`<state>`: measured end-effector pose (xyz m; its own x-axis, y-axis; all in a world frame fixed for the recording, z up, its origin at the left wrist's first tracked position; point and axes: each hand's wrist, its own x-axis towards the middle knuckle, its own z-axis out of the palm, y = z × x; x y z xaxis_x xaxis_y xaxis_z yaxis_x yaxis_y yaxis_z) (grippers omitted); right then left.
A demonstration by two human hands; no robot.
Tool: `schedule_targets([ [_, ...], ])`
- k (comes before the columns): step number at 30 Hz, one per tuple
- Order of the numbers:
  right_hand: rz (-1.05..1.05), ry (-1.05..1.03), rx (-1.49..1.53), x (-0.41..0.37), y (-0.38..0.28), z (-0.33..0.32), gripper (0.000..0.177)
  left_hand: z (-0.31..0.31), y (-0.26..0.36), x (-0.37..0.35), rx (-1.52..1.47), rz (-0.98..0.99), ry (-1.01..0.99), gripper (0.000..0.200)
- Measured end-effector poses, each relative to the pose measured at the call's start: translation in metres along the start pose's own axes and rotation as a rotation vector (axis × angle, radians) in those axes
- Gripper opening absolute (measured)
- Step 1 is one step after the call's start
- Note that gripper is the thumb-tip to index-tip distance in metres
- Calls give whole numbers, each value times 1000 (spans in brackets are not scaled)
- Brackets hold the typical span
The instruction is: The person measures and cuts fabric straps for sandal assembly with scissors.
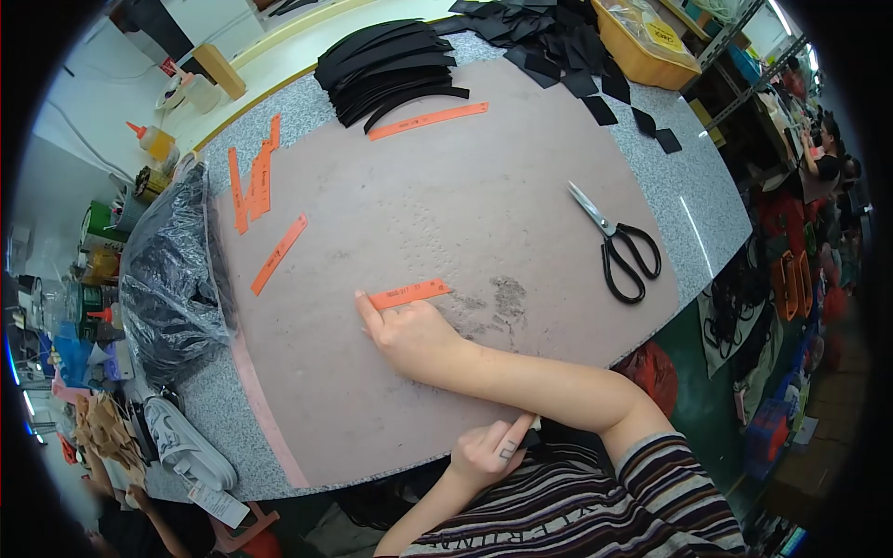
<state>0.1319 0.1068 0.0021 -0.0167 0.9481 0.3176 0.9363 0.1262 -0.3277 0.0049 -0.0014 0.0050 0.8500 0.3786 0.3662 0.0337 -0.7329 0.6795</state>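
Note:
My right hand [409, 339] rests on the mat at the lower edge of an orange printed strip [409, 293]. Its index finger reaches the strip's left end, and the other fingers are curled in against the strip, their tips hidden. Nearer my body, my left hand [486, 451] is closed around a small dark thing with a pale end, too hidden to name. Black-handled scissors [609, 231] lie with blades apart, right of my right hand. Another orange strip [279, 254] lies to the upper left.
Black curved pieces [386, 70] are stacked at the back of the mat [353, 418], beside one orange strip [428, 121]. Black diamond pieces [567, 46] and a yellow basket [646, 42] stand back right. A plastic-wrapped bundle [177, 270] and a shoe [186, 445] are left. People work at far right.

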Motion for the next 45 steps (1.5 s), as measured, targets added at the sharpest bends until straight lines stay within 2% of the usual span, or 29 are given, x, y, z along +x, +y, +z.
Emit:
schedule_targets([
  [21, 3, 10, -28, 1, -1, 1, 49, -3, 1, 1, 25, 27, -1, 64],
  [27, -3, 15, -24, 0, -2, -3, 48, 0, 2, 3, 2, 13, 63, 69],
  [35, -54, 53, -85, 0, 1, 0, 46, -6, 1, 2, 7, 24, -28, 64],
  [39, 20, 3, 71, 2, 1, -7, 33, -2, 1, 3, 19, 27, 43, 69],
  [41, 89, -41, 211, 4, 1, -11, 25, -1, -1, 2, 10, 25, 27, 66],
  [45, 232, -304, 280, 28, 4, -29, 17, 2, -1, -2, 12, 14, 30, 59],
])
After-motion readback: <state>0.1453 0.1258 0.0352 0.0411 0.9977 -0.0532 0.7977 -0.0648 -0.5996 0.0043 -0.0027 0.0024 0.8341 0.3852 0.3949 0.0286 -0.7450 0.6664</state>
